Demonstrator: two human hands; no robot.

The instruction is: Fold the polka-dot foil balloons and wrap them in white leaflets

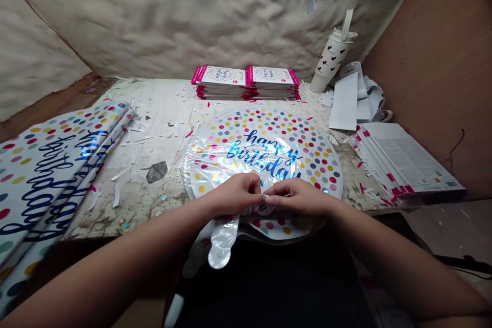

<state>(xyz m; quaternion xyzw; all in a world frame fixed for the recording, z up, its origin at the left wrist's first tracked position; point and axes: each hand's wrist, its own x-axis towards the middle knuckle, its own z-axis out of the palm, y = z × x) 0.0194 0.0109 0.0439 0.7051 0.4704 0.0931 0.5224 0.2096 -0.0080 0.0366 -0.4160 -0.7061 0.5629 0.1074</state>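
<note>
A stack of flat round foil balloons [315, 159], white with coloured dots and blue "happy birthday" lettering, lies at the near edge of the table. Over its lower part, my left hand [240, 193] is closed in a pinch, thumb against fingers. My right hand [298, 196] pinches from the other side, its fingertips almost meeting the left ones. A tiny whitish bit shows between the fingertips, too small to name. Beneath my left hand, a silvery balloon tail [223, 243] with a rounded end hangs past the table edge.
Folded dotted foil balloons [57, 164] drape over the left side. Two piles of pink-edged cards [226, 77] stand at the back, near a tilted heart-patterned tumbler [332, 59]. White paper strips [345, 102] and a fanned stack of printed cards [415, 159] lie right. Paper scraps litter the worn table [154, 138].
</note>
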